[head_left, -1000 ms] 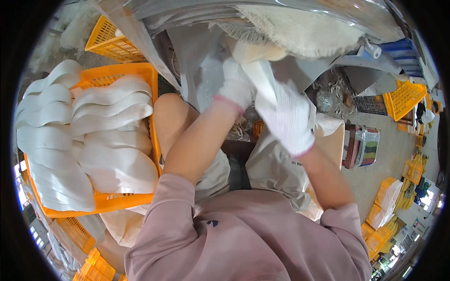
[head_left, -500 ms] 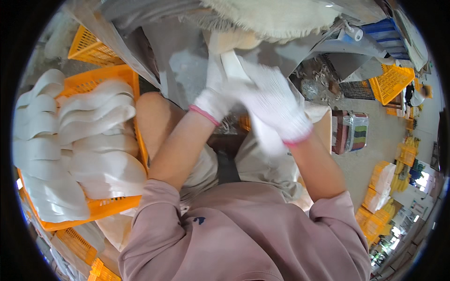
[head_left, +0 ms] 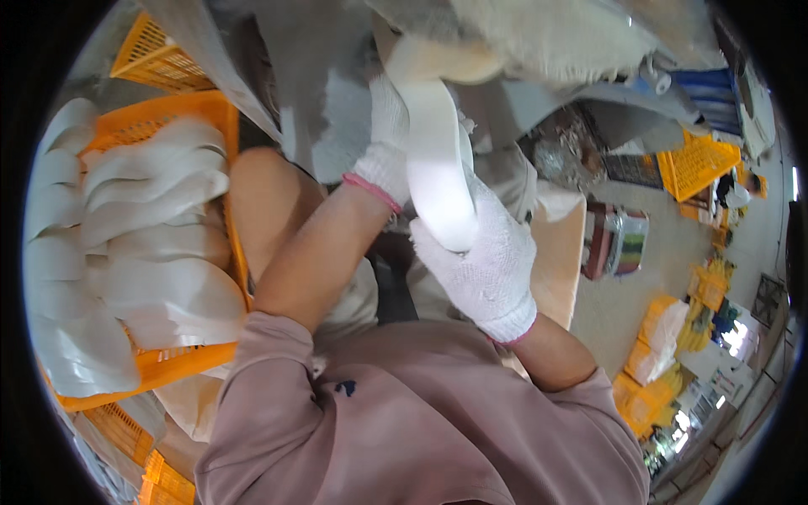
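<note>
- The white padded strip point(head_left: 438, 160) sits in the upper middle of the frame, a long curved piece running from a cream-coloured form point(head_left: 438, 59) near the top edge down to the palm of my right hand point(head_left: 484, 265).
- My right hand, in a white knit glove, is clenched around the strip's lower end; the fingers wrap under it and the rounded tip shows just above them.
- My left hand point(head_left: 383, 143), also gloved, with a pink cuff, presses against the strip's left side higher up; it grips the piece there, though its fingertips are hidden behind the strip.
- I judge the strip light and soft: it bends in a smooth arc without creasing, so it should flex rather than snap. Its surface looks smooth, perhaps a little slippery, and the knit gloves should help with that.
- The best hold, I think, is as it is now: one hand at the free end, the other partway up, so the middle does not sag or twist.
- At the left of the frame an orange crate point(head_left: 215, 109) is heaped with similar white pieces point(head_left: 143, 244), well apart from both hands.
- At the right, lower down on the floor, stand more yellow crates point(head_left: 699, 164) and a striped container point(head_left: 619, 240).
- A pale fleecy sheet point(head_left: 539, 34) lies across the top of the frame, above the form.
</note>
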`<state>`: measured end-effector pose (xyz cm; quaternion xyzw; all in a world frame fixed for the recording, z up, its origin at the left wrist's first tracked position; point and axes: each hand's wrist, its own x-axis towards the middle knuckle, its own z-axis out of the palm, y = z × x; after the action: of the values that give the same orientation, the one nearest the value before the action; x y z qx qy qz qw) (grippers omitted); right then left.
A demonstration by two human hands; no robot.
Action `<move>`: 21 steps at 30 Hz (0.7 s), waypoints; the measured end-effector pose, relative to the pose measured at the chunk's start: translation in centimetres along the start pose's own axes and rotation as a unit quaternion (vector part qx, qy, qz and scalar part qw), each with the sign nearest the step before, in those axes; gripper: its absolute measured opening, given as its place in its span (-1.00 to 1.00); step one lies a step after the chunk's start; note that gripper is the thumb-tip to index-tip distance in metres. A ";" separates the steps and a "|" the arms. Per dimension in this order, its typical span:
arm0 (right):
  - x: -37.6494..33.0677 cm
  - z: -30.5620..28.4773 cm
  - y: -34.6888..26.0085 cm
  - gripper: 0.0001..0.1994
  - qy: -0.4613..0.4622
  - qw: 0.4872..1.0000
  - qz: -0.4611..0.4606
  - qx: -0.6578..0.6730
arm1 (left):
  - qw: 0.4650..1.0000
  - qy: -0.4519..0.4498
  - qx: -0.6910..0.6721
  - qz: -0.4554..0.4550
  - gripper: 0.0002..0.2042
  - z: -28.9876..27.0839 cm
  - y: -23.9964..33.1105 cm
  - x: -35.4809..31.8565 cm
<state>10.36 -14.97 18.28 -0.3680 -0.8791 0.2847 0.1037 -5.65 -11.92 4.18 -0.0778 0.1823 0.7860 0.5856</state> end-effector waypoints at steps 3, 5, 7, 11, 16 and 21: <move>3.9 1.8 1.3 -0.48 0.065 0.991 -0.115 -0.030 | 0.988 0.030 0.119 0.089 -0.51 0.4 2.1 1.0; 7.4 2.3 1.6 -0.58 0.116 0.959 -0.236 -0.106 | 0.947 0.065 0.255 0.185 -0.55 0.6 3.1 1.2; 7.8 2.0 1.5 -0.50 0.078 0.993 -0.090 0.001 | 0.920 0.098 0.322 0.203 -0.58 0.7 3.4 1.0; 5.9 2.4 1.4 -0.53 0.148 0.981 -0.122 0.030 | 0.947 0.126 0.278 0.102 -0.61 -0.3 2.1 0.2; 9.3 5.2 2.4 -0.56 0.205 0.978 -0.045 0.003 | 0.651 0.069 0.654 0.379 -0.59 -1.6 0.0 0.6; 5.0 1.0 1.6 -0.50 0.069 0.992 -0.099 0.025 | 0.995 0.009 0.036 0.094 -0.70 -2.9 -1.3 1.0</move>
<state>7.37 -10.93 16.41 -0.2955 -0.8946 0.2688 0.2003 -4.95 -11.76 0.87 -0.0466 0.2226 0.8295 0.5102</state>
